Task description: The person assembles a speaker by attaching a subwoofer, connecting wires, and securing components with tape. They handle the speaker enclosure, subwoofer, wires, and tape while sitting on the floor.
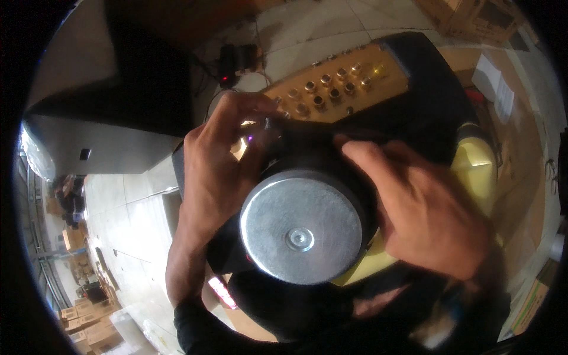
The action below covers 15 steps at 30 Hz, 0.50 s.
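A loudspeaker driver (pixel 284 213) faces me back side up, its round silver magnet plate dimpled in the middle. My left hand (pixel 213 163) is closed at its far left side, fingers bent and thumb toward the dark frame. Around the right side curls my right hand (pixel 423 207), its fingertips hidden behind the driver. Beneath and beyond lies a black speaker cabinet (pixel 441 89). A gold control panel (pixel 384 89) with several round knobs runs along its far side, just past my left fingers. Whether the driver touches the cabinet is hidden.
Yellow padding (pixel 473 171) shows at the cabinet's right. A large dark-and-grey box (pixel 112 145) stands at the left. Far off is a small black device (pixel 236 59) with a red light and cables. Cardboard boxes (pixel 473 21) sit at the far right, others (pixel 94 325) lower left.
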Each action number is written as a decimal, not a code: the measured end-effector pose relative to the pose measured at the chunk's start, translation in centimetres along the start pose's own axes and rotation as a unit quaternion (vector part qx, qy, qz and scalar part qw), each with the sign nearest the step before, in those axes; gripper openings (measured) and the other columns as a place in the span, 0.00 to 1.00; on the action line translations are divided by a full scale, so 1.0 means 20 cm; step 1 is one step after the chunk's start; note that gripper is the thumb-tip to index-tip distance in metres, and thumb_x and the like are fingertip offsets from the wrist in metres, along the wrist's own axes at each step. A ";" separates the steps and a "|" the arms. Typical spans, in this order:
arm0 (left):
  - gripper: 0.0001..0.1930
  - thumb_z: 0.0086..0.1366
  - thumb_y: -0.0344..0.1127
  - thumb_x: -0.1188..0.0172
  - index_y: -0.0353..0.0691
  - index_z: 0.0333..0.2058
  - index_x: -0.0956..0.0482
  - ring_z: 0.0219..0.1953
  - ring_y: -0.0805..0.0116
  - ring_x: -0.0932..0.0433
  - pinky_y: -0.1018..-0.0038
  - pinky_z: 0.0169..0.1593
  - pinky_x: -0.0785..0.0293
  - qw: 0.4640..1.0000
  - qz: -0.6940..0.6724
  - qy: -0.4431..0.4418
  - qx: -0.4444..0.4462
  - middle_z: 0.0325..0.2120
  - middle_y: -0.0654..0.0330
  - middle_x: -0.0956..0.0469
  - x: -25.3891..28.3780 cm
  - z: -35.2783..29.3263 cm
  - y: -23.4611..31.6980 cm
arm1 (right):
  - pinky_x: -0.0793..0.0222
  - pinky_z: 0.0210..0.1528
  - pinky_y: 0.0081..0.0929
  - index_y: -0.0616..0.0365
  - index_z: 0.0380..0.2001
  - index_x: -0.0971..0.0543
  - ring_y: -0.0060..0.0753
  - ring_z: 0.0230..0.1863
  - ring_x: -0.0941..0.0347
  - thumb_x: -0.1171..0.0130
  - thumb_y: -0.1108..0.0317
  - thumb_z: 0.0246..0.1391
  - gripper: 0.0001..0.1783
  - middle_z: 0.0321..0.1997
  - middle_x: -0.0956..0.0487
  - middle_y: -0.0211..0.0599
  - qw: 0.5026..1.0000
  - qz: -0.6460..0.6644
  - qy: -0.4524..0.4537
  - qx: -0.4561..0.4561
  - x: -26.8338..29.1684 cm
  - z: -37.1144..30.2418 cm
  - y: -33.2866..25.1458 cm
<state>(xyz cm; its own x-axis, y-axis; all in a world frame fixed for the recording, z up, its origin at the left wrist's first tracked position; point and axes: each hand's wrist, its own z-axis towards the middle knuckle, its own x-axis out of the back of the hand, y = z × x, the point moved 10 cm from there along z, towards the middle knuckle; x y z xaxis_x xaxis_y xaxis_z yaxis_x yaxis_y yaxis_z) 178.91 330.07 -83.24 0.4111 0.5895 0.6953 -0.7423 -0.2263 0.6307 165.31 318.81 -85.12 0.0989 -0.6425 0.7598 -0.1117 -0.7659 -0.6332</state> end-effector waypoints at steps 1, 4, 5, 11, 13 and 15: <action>0.15 0.59 0.17 0.36 0.36 0.45 0.22 0.44 0.56 0.13 0.64 0.45 0.12 1.000 0.004 -0.002 0.000 0.43 0.52 0.15 0.00 0.00 -0.01 | 0.16 0.44 0.45 0.60 0.65 0.35 0.59 0.43 0.17 0.45 0.86 0.54 0.35 0.50 0.22 0.66 1.000 -0.003 -0.005 0.011 0.00 0.00 -0.01; 0.16 0.58 0.17 0.34 0.35 0.44 0.22 0.44 0.56 0.13 0.65 0.44 0.12 1.000 0.022 0.001 0.004 0.43 0.52 0.16 0.01 -0.01 -0.02 | 0.15 0.41 0.45 0.62 0.65 0.35 0.58 0.39 0.16 0.44 0.85 0.54 0.34 0.49 0.22 0.67 0.999 -0.010 -0.024 0.022 0.00 0.01 -0.01; 0.16 0.57 0.17 0.33 0.35 0.44 0.22 0.44 0.56 0.13 0.65 0.44 0.12 1.000 0.021 0.006 0.006 0.42 0.52 0.16 0.01 -0.01 -0.02 | 0.15 0.40 0.45 0.62 0.65 0.35 0.58 0.37 0.16 0.44 0.84 0.54 0.34 0.49 0.22 0.67 0.999 -0.007 -0.024 0.027 0.00 0.02 -0.01; 0.17 0.59 0.17 0.34 0.34 0.46 0.24 0.46 0.59 0.14 0.66 0.50 0.13 1.000 -0.014 0.003 0.018 0.42 0.51 0.17 0.01 -0.03 -0.02 | 0.16 0.37 0.43 0.62 0.65 0.34 0.56 0.34 0.15 0.42 0.79 0.55 0.33 0.45 0.21 0.67 0.996 -0.041 -0.020 0.076 0.03 0.06 -0.04; 0.17 0.60 0.16 0.35 0.33 0.47 0.25 0.48 0.60 0.14 0.65 0.52 0.13 0.999 -0.029 -0.005 0.027 0.43 0.51 0.17 0.00 -0.03 -0.03 | 0.16 0.37 0.43 0.61 0.65 0.34 0.55 0.34 0.15 0.42 0.79 0.55 0.33 0.44 0.20 0.65 0.994 -0.057 -0.022 0.086 0.04 0.08 -0.05; 0.17 0.59 0.15 0.36 0.33 0.47 0.25 0.48 0.60 0.14 0.65 0.52 0.14 0.999 -0.039 -0.006 0.023 0.43 0.51 0.17 0.01 -0.04 -0.02 | 0.16 0.38 0.43 0.60 0.64 0.34 0.54 0.35 0.15 0.42 0.79 0.55 0.32 0.44 0.19 0.63 0.993 -0.073 -0.048 0.073 0.03 0.09 -0.05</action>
<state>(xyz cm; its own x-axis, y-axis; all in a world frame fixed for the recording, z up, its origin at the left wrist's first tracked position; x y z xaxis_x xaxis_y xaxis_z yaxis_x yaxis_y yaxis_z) 178.88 330.83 -83.66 0.4734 0.5976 0.6472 -0.6826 -0.2154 0.6983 167.17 319.13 -84.33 0.1977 -0.5174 0.8326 0.0549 -0.8422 -0.5364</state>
